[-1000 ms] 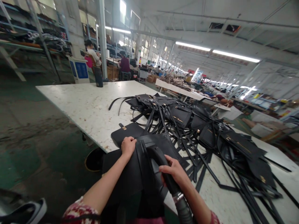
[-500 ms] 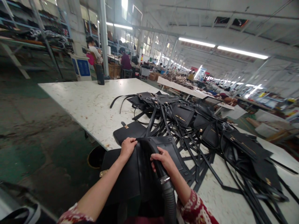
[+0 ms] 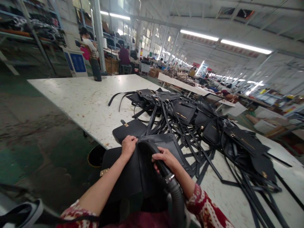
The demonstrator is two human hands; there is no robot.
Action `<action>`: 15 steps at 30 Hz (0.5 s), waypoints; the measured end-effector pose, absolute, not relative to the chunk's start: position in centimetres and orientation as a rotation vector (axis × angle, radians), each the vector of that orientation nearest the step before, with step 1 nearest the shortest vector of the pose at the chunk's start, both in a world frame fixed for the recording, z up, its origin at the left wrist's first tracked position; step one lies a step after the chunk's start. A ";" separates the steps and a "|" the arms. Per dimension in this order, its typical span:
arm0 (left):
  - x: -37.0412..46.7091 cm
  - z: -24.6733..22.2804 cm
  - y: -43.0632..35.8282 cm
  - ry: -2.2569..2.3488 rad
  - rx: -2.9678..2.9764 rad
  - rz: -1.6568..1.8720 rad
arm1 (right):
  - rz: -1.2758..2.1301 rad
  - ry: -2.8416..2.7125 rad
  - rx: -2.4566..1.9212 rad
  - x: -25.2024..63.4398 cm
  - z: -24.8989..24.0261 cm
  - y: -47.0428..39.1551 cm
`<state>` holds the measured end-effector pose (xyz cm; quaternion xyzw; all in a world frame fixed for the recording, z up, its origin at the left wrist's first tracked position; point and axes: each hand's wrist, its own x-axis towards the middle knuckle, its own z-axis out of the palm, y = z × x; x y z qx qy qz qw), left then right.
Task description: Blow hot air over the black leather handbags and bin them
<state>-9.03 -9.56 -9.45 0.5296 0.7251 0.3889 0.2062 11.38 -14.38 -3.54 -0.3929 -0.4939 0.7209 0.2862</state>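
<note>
Black nozzle [image 3: 162, 168], clasped in right hand [image 3: 167, 159], slants forward-left; left hand [image 3: 129, 147] seemingly pinches the bag [image 3: 129, 177].

No txt legible. Reddish lettering on the banner [image 3: 238, 50] under the ceiling light [image 3: 246, 46], too blurry to read. Tiny pale mark low on the dark bottle [image 3: 96, 69], far end of worktop [image 3: 71, 91], also illegible. Red bkgd signs [image 3: 209, 69]: too sm.
</note>
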 end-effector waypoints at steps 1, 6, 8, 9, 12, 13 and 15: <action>-9.0 -9.4 -9.6 2.029 1.471 1.091 | 1.967 -1.328 -1.070 12.4 -3.5 -15.6; -9.1 -9.4 -9.8 2.041 1.430 1.141 | 2.129 -1.268 -1.222 17.7 -3.1 -22.5; -9.4 -9.2 -9.3 2.047 1.396 1.159 | 2.097 -1.261 -1.250 19.2 -2.9 -24.8; -9.5 -8.9 -8.9 2.054 1.377 1.171 | 2.052 -1.276 -1.252 19.8 -2.8 -25.7; -9.6 -7.1 -7.8 2.065 1.342 1.233 | 1.881 -1.376 -1.224 20.8 -2.7 -27.3; -9.4 -6.0 -7.7 2.058 1.348 1.262 | 1.827 -1.418 -1.227 20.9 -2.8 -27.5; -9.0 -2.8 -8.9 2.009 1.413 1.333 | 1.670 -1.485 -1.315 20.7 -3.3 -27.4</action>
